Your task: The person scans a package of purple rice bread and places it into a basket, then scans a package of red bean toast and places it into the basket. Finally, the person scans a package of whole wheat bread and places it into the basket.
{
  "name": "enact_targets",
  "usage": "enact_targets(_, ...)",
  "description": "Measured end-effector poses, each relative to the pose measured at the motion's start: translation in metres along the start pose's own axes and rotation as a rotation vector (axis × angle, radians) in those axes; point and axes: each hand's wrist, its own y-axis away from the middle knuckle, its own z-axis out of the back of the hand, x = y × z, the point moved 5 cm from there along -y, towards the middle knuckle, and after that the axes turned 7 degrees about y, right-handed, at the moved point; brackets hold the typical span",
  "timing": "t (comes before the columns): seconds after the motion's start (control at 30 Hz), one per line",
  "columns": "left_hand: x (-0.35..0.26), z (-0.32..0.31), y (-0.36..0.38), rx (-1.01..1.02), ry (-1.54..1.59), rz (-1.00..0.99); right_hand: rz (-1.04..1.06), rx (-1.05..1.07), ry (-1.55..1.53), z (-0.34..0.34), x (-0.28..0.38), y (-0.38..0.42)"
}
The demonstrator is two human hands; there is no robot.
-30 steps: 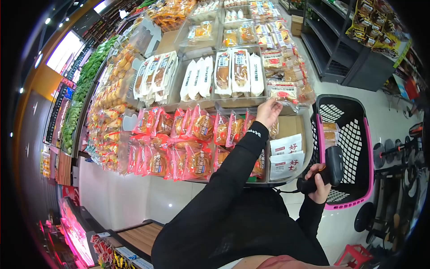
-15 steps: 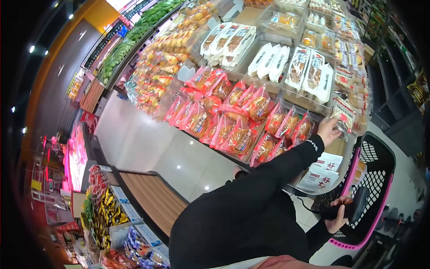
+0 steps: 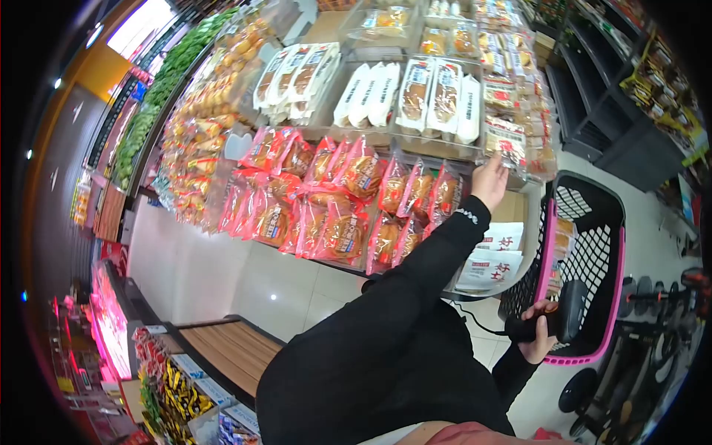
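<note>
My left hand (image 3: 490, 183), with a bracelet on its wrist, reaches out over the right end of the bakery display. Its fingers pinch the near edge of a clear-wrapped bread pack (image 3: 506, 141) with a red and white label. The pack rests against a stack of similar packs. Lower right, my right hand (image 3: 538, 334) is closed around a black handheld device (image 3: 528, 326) with a cord, held by the shopping basket's near side. Below my left wrist lie white paper packs (image 3: 489, 271) with red characters.
The black shopping basket (image 3: 621, 274) with pink trim stands at the right with packaged goods inside. Red-wrapped breads (image 3: 326, 222) and long white-wrapped loaves (image 3: 430, 96) fill the display. Dark shelves (image 3: 593, 74) stand behind; a wooden-topped stand (image 3: 226, 348) is at lower left.
The view has turned right, so the display appears shifted left and more shelving shows at the right. My left hand remains at the bread pack, and my right hand still holds the black device.
</note>
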Motion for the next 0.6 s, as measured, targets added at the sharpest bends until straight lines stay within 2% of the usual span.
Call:
enact_targets(0.1,0.005,0.010,0.008,-0.100,-0.133,0.101,-0.018,-0.035,-0.012,0.005,-0.003,0.003)
enact_targets(0.3,-0.006,-0.007,-0.022,0.041,-0.107,0.156,0.003,-0.079,0.014,0.009,0.000,0.009)
enact_targets(0.33,-0.005,-0.006,-0.026,-0.003,-0.119,0.177,-0.010,-0.091,0.015,0.008,0.001,0.011)
enact_targets(0.43,-0.004,-0.015,-0.010,-0.032,-0.203,0.181,-0.016,-0.091,0.019,0.008,0.001,0.013)
enact_targets(0.53,-0.002,-0.023,0.019,-0.024,-0.160,0.303,-0.013,-0.101,0.019,0.007,0.002,0.014)
enact_targets(0.6,-0.006,-0.058,0.071,0.165,-0.189,0.419,-0.033,-0.077,-0.005,0.007,-0.002,0.013)
